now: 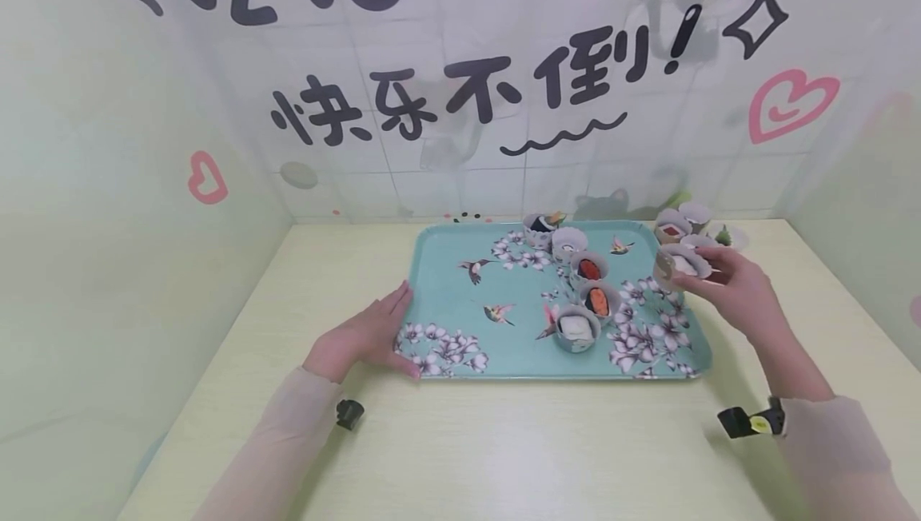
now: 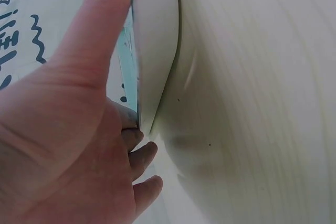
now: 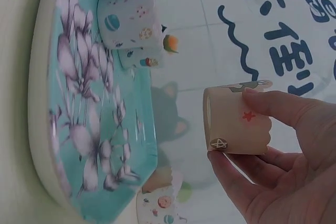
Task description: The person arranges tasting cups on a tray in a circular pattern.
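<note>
In the head view my right hand (image 1: pixel 741 289) pinches a paper baking cup (image 1: pixel 663 272) with something white inside. The cup hangs above the tray's right edge; in the right wrist view thumb and fingertips hold the cup (image 3: pixel 239 121), which has a scalloped rim and a red star. My left hand (image 1: pixel 363 335) rests against the left front corner of a turquoise flowered tray (image 1: pixel 446 257), fingers along its side, thumb at the front edge. On the tray stand a cup with a white block (image 1: pixel 576 337), one with orange topping (image 1: pixel 600 303) and one with red topping (image 1: pixel 589 268).
Farther back on the tray are a pale cup (image 1: pixel 569 244) and a cup with dark food (image 1: pixel 541 228). Several more cups (image 1: pixel 671 231) cluster beyond the tray's right rear corner. A lettered wall sheet (image 1: pixel 446 177) borders the pale table (image 1: pixel 475 449) behind.
</note>
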A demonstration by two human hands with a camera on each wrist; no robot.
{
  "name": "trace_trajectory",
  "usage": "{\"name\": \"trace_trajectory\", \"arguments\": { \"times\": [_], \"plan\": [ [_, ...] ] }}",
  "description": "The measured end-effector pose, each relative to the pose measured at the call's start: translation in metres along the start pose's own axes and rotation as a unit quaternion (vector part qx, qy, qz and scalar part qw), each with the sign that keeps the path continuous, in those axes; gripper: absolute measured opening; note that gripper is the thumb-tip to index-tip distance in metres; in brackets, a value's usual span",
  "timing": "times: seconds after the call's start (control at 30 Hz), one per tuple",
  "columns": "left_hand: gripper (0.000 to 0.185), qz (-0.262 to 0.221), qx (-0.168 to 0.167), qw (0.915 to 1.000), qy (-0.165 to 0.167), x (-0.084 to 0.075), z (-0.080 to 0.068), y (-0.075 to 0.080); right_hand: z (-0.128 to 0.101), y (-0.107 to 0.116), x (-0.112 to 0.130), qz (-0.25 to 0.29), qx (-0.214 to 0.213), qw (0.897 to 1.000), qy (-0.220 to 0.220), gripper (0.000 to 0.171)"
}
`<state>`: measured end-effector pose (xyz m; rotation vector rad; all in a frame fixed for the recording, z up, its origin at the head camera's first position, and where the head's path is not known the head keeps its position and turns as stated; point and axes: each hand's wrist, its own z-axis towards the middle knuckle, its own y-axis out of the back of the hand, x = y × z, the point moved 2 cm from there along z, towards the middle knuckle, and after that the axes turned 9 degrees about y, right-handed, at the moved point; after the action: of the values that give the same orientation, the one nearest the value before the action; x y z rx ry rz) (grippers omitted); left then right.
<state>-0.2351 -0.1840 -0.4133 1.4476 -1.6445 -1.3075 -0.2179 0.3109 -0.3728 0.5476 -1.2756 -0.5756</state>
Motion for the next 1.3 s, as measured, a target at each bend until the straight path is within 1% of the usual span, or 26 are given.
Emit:
{"name": "trace_trajectory", "arguments": {
  "times": [0.1,0.23,0.33,0.5,0.63,0.77,0.93,1.07,1.23,1.3],
  "plan": [
    [0.138,0.003,0.000,1.0000,-0.001,0.001,0.000,0.000,-0.001,-0.006,0.012,0.001,0.003,1.000,0.022,0.062],
    [0.137,0.003,-0.001,1.0000,-0.003,0.001,0.000,0.000,-0.002,-0.016,0.027,-0.002,0.017,0.999,0.037,0.063],
    [0.136,0.006,0.000,1.0000,-0.003,0.001,0.001,0.000,-0.003,-0.024,0.039,0.005,0.032,0.999,0.041,0.065],
    [0.136,0.010,-0.001,0.9999,-0.006,0.001,0.002,0.001,-0.001,-0.040,0.058,0.028,0.049,0.996,0.065,0.061],
    [0.136,0.007,-0.003,0.9999,-0.007,0.001,0.002,0.001,0.002,-0.056,0.071,0.045,0.067,0.994,0.073,0.060],
    [0.136,0.001,-0.002,1.0000,-0.007,0.001,0.002,0.001,0.006,-0.073,0.080,0.063,0.084,0.991,0.085,0.058],
    [0.137,0.004,0.001,1.0000,-0.005,0.002,0.003,-0.001,0.013,-0.096,0.086,0.085,0.097,0.985,0.113,0.051],
    [0.138,0.001,0.000,1.0000,-0.004,0.002,0.003,-0.001,0.019,-0.111,0.088,0.077,0.106,0.984,0.124,0.051],
    [0.138,-0.005,-0.003,1.0000,-0.005,0.002,0.001,0.000,0.024,-0.124,0.089,0.056,0.123,0.984,0.116,0.050],
    [0.138,-0.004,-0.004,1.0000,-0.005,0.002,0.000,0.000,0.025,-0.127,0.089,0.028,0.127,0.984,0.120,0.050]
  ]
}}
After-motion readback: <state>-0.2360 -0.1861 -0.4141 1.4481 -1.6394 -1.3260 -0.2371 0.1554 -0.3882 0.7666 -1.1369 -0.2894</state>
